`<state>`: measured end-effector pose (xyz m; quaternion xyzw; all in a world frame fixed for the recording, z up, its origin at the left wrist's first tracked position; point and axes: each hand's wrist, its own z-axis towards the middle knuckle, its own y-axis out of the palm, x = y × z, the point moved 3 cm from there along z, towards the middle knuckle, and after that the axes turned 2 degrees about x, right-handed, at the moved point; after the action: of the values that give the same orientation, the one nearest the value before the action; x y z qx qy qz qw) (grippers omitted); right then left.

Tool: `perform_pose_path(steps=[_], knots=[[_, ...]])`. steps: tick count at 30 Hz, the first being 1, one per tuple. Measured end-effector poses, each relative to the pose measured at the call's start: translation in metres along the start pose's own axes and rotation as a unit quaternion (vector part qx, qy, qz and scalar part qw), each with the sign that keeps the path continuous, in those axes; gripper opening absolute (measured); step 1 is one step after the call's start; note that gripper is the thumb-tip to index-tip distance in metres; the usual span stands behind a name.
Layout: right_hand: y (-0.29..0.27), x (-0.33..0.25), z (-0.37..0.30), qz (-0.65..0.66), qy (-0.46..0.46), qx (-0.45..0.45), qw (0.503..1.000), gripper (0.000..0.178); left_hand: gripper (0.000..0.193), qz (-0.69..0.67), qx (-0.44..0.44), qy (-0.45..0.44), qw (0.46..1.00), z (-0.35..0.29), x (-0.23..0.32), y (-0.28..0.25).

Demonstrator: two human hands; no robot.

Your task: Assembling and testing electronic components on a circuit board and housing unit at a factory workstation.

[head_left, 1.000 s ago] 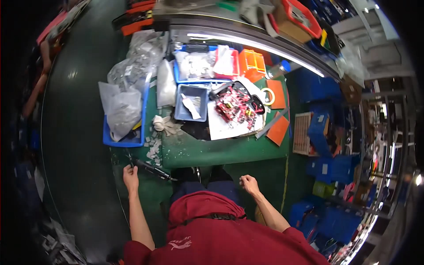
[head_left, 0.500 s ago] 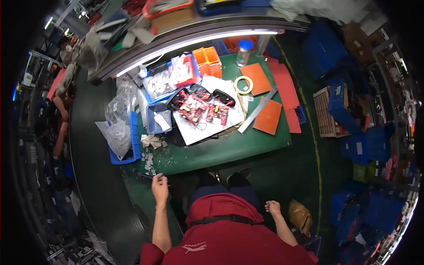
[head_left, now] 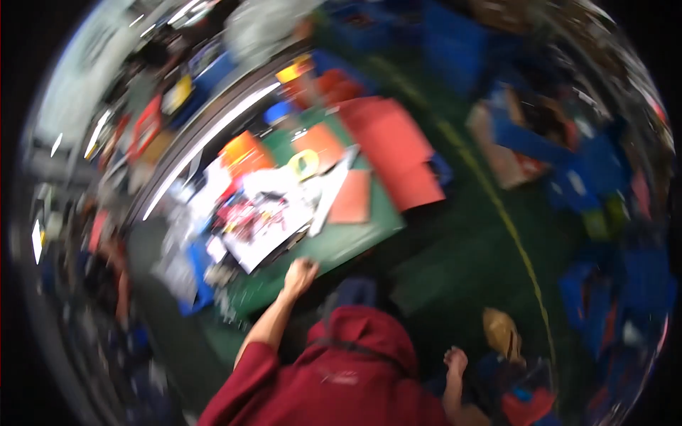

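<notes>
Green desk (head_left: pixel 366 238) swings leftward in view, red parts (head_left: pixel 245 220) on it now clear of both hands, so untouched; left hand (head_left: pixel 302 275) curls near its edge, right hand (head_left: pixel 456 361) hangs lower; blur hides any grip, can't tell!

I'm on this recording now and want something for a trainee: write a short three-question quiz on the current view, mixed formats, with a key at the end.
1. Multiple choice: what colour is the roll of tape?
A) Blue
B) Yellow
C) Black

2. True or false: the left-hand grip is nearer the green tabletop than the right-hand grip is.

3. Fill the gap: in the picture, the white paper lies to the ____ of the long pale strip.

Key:
1. B
2. True
3. left
</notes>
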<state>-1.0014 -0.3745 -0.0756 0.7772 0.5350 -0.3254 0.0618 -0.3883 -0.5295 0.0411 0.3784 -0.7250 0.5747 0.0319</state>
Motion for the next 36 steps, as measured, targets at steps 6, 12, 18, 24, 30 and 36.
perform_pose_path(steps=[6,12,18,24,30,36], knots=[[-0.060,0.141,0.068,-0.711,-0.238,-0.192,0.633,0.016,0.029,0.024,0.437,-0.157,0.886,0.039,-0.076,-0.152],[-0.057,0.041,0.037,-0.324,-0.037,-0.259,0.909,0.020,0.080,0.157,0.363,-0.263,0.880,0.058,-0.200,-0.249],[0.011,-0.138,0.057,-0.215,0.011,-0.145,0.966,0.023,0.038,-0.139,0.283,-0.187,0.930,0.042,-0.228,-0.251],[0.076,-0.221,0.082,-0.298,-0.019,-0.130,0.945,0.025,0.031,-0.159,0.312,-0.118,0.929,-0.037,-0.115,-0.282],[0.178,-0.243,0.073,-0.354,-0.015,-0.204,0.912,0.028,0.027,-0.262,0.328,-0.128,0.899,-0.064,-0.102,-0.280],[0.208,-0.255,0.058,-0.373,-0.037,-0.263,0.889,0.026,0.028,-0.356,0.383,-0.118,0.844,-0.053,-0.094,-0.291]])
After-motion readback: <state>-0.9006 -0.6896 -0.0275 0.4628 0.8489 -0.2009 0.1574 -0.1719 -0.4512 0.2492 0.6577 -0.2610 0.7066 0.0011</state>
